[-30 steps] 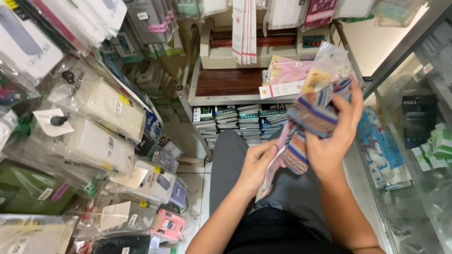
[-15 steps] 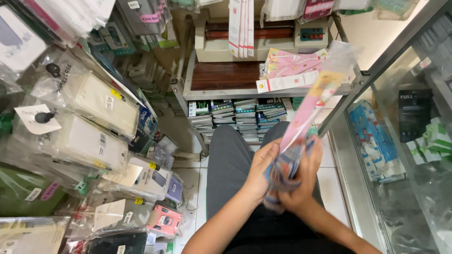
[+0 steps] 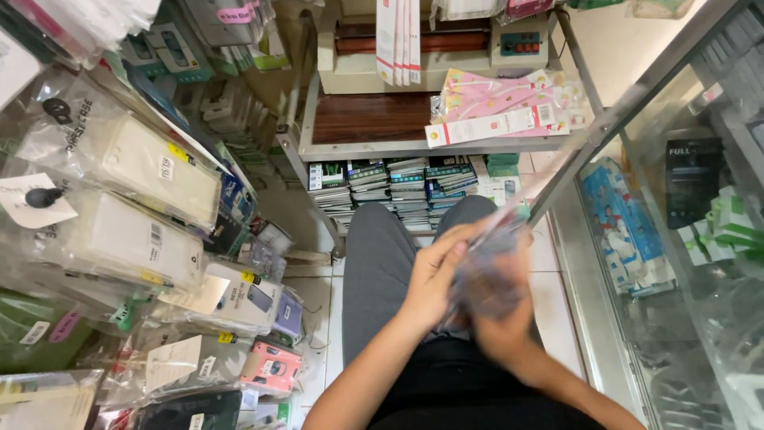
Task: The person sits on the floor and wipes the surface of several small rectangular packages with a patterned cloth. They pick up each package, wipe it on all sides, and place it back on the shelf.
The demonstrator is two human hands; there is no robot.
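Presently both hands meet above the grey-trousered lap [image 3: 382, 263], below the metal shelf [image 3: 374, 148]. Left hand [image 3: 434, 279] and right hand [image 3: 501, 322] are clamped together around a blurred clear packet [image 3: 485, 271]; its contents cannot be told. On the shelf lie pink packets [image 3: 501, 99]; beneath it, stacked small boxes [image 3: 406, 187].

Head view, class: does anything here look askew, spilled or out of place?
The pink packets on the wooden shelf lie in a loose, crooked heap, overhanging its front edge. The left hand and right hand hold a plastic-wrapped bundle, too blurred to judge. Nothing looks spilled.
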